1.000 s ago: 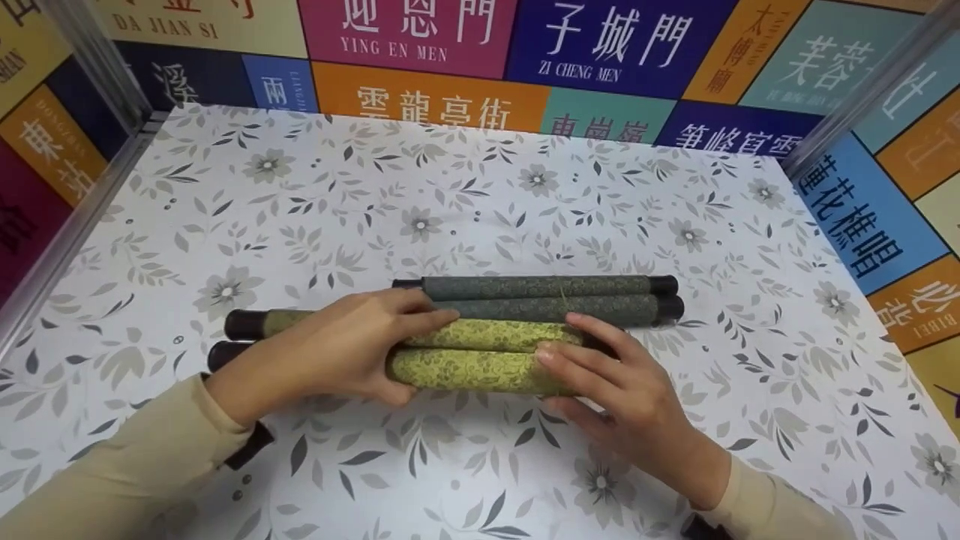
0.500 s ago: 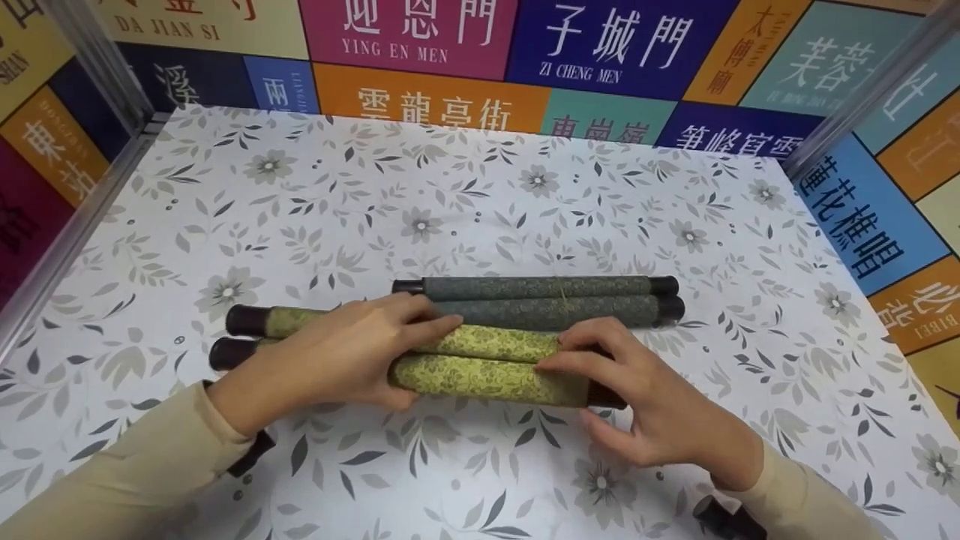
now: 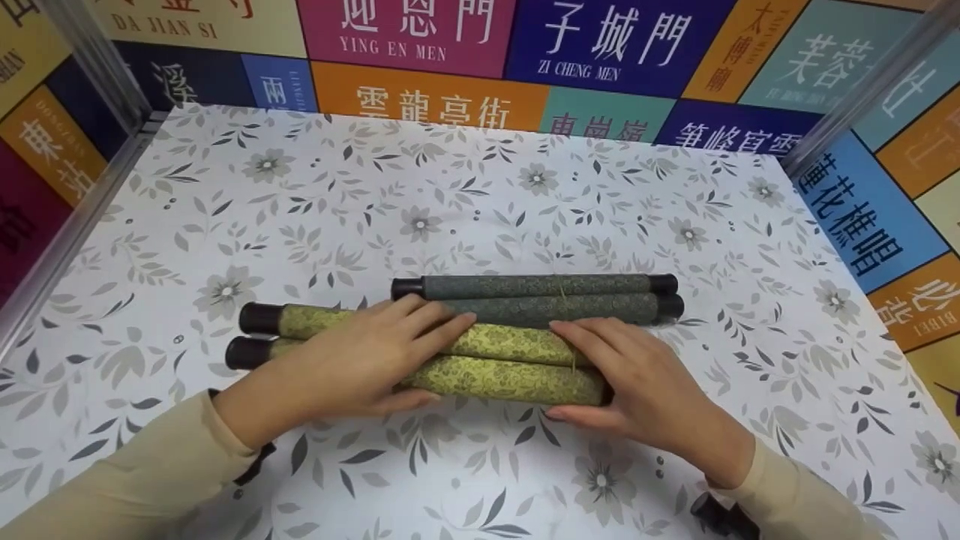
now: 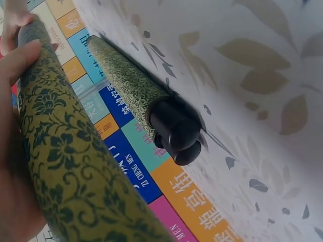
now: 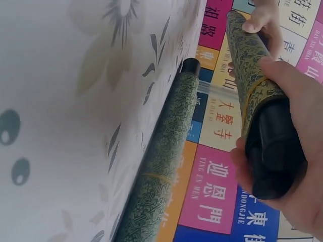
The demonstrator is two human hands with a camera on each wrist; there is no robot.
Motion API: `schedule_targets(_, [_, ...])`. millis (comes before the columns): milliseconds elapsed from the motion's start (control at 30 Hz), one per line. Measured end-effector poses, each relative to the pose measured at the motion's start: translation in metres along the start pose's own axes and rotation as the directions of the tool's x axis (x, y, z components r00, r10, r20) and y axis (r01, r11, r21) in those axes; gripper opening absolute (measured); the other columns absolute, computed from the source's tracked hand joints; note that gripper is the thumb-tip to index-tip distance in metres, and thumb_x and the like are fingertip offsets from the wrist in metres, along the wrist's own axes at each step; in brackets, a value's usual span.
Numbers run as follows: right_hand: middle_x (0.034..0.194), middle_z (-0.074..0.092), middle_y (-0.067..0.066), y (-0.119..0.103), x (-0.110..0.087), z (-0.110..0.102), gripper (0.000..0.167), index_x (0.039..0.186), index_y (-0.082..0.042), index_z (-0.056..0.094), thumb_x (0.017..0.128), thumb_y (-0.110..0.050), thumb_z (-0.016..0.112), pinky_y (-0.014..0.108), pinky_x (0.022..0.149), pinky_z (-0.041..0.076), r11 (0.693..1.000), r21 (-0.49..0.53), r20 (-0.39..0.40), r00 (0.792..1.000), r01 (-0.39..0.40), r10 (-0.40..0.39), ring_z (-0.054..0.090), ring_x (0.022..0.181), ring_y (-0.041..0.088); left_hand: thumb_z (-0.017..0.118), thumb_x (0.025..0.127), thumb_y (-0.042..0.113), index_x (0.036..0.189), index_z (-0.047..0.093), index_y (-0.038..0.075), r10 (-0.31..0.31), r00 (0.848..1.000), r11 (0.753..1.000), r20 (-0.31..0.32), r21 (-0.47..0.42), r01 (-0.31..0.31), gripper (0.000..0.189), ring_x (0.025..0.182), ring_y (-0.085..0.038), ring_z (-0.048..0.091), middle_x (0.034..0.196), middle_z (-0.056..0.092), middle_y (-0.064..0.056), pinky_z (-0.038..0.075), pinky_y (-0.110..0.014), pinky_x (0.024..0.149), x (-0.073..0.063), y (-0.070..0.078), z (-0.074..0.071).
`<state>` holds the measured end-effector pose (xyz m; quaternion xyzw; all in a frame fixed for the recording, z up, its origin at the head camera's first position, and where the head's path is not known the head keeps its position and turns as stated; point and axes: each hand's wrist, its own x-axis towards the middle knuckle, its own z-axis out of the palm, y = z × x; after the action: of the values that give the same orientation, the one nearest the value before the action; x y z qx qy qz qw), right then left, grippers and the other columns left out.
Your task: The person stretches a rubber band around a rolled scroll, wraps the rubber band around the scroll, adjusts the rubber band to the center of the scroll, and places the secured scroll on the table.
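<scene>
A yellow-green patterned scroll (image 3: 510,379), wound into two rolls side by side, slants across the front of the table. My left hand (image 3: 360,352) grips its middle from above, fingers over the far roll and thumb along the near side. At its right end, my right hand (image 3: 645,390) holds both rolls, fingers behind and thumb in front, covering the knobs there. Those dark end knobs (image 5: 275,146) show in the right wrist view beside a thin yellow band (image 5: 247,103) around the rolls. Dark left knobs (image 3: 261,318) stick out past my left wrist.
Close behind lies a second, grey-green double scroll (image 3: 525,287) with dark knobs and a thin tie (image 3: 562,289). A white floral cloth (image 3: 420,180) covers the table. Colourful panels with Chinese lettering (image 3: 420,90) stand at the back and sides.
My right hand has gone from fingertips on the rolls to wrapping their right end, and the band now shows there. The yellow-green scroll and my left hand have shifted slightly right.
</scene>
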<state>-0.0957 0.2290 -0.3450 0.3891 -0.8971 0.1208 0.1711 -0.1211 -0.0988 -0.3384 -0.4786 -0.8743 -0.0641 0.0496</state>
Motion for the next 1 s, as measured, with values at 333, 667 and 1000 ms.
schedule_targets(333, [0.118,0.068,0.008,0.008,-0.001,0.003,0.089,0.140,-0.009,0.055,0.070,-0.059,0.080,0.040,0.090,0.056,1.000,-0.003,-0.037,0.999,0.011,-0.011,0.065,0.104,0.022,0.075,0.085,0.039,0.147,0.042,0.005,-0.024,0.991,0.973,-0.134,0.224,0.054,0.079,0.090,-0.024,0.063,0.108,0.065,-0.008,0.059,-0.035,0.076,0.000,0.001,0.013])
schedule_targets(667, [0.124,0.065,0.011,0.005,0.000,0.003,0.091,0.146,-0.005,0.047,0.078,-0.060,0.073,0.040,0.090,0.057,0.993,-0.021,0.004,0.993,0.117,-0.117,0.064,0.106,0.024,0.074,0.086,0.030,0.139,0.051,0.000,0.016,0.987,0.971,-0.158,0.237,0.022,0.065,0.087,-0.022,0.065,0.109,0.067,-0.010,0.060,-0.028,0.070,-0.004,0.001,0.016])
schedule_targets(1000, [0.135,0.061,0.012,-0.001,0.003,0.005,0.090,0.147,-0.007,0.046,0.078,-0.057,0.073,0.042,0.100,0.054,0.979,-0.060,0.021,0.981,0.194,-0.193,0.062,0.117,0.028,0.067,0.086,0.054,0.141,0.050,0.004,0.004,0.982,0.968,-0.188,0.249,0.043,0.075,0.085,-0.021,0.064,0.105,0.067,-0.007,0.059,-0.029,0.071,-0.002,0.006,0.017])
